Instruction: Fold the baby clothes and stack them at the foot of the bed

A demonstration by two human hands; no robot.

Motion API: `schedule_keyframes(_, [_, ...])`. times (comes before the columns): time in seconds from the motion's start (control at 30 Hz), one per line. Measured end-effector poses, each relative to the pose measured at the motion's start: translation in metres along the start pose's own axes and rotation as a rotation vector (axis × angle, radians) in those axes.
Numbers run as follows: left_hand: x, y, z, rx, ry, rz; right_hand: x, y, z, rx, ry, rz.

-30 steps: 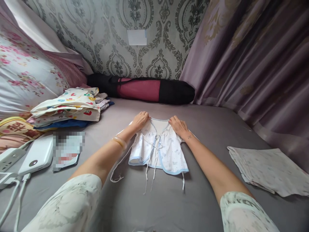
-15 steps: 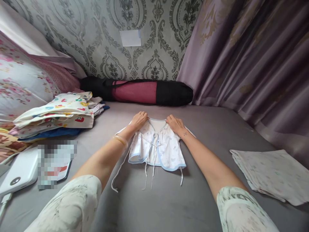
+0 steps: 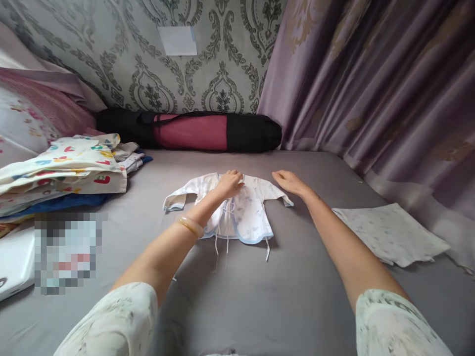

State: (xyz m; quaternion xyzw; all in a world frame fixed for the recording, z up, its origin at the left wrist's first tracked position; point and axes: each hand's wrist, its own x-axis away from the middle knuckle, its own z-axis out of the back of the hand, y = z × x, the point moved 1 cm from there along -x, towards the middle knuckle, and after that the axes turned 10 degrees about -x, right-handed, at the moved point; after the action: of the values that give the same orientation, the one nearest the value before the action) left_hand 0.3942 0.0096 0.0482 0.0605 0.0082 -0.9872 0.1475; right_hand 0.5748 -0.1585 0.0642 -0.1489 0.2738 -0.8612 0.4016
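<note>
A small white baby shirt [image 3: 252, 212] with pale blue edging, a faint print and tie strings lies front up on the grey sheet, both sleeves spread to the sides. Over its neckline is my left hand [image 3: 230, 184], fingers bent and a little apart, with no cloth seen gripped; it hides part of the collar. My right hand [image 3: 291, 182] hovers just beyond the right-hand sleeve, fingers curled together with nothing visible in them. That sleeve's cuff lies below the hand. My left forearm, wearing a bangle [image 3: 190, 226], covers part of the shirt's lower left side.
Folded clothes [image 3: 63, 165] are stacked at the left, with a white power bank [image 3: 17, 262] and a blurred-out flat item [image 3: 70, 252] before them. A folded printed cloth [image 3: 393, 235] lies right. A black and pink long bag [image 3: 191, 131] lies along the wall; purple curtains [image 3: 352, 74] hang right.
Both hands have let go of the shirt's shoulders. My left hand has moved over the neckline and my right hand out past the sleeve. The sleeves now show spread out. The view has shifted.
</note>
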Motion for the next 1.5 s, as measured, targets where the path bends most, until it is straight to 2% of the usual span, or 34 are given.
schedule_keyframes(0.1, [0.002,0.024,-0.009,0.054,-0.051,-0.003,0.031,0.019,0.007,-0.062,-0.045,-0.046])
schedule_keyframes(0.23, [0.008,0.04,-0.025,0.1,-0.085,0.052,0.055,0.033,-0.003,-0.005,-0.078,0.007])
schedule_keyframes(0.4, [0.013,0.044,-0.04,0.154,-0.042,0.099,0.056,0.035,-0.013,0.149,-0.013,0.066])
schedule_keyframes(0.53, [0.019,0.046,-0.049,0.154,0.048,0.116,0.059,0.028,-0.004,0.247,0.026,0.095])
schedule_keyframes(0.7, [0.023,0.049,-0.058,0.138,0.108,0.124,0.062,0.021,0.01,0.602,0.079,0.263])
schedule_keyframes(0.8, [0.023,0.049,-0.058,0.137,0.112,0.118,0.063,0.029,0.011,0.717,0.026,0.305])
schedule_keyframes(0.9, [0.025,0.049,-0.055,0.136,0.113,0.112,0.068,0.045,0.012,0.719,-0.023,0.294])
schedule_keyframes(1.0, [0.026,0.05,-0.054,0.141,0.125,0.11,0.069,0.058,0.014,0.617,0.026,0.209])
schedule_keyframes(1.17, [0.025,0.05,-0.058,0.162,0.145,0.128,0.043,0.067,0.011,0.285,0.139,-0.186])
schedule_keyframes(1.3, [0.023,0.047,-0.06,0.184,0.165,0.126,0.018,0.07,0.001,0.142,0.171,-0.429])
schedule_keyframes(1.4, [0.022,0.045,-0.061,0.198,0.18,0.117,0.007,0.072,-0.003,0.053,0.171,-0.487])
schedule_keyframes(1.5, [0.021,0.044,-0.062,0.219,0.203,0.12,0.004,0.071,-0.004,0.036,0.208,-0.457])
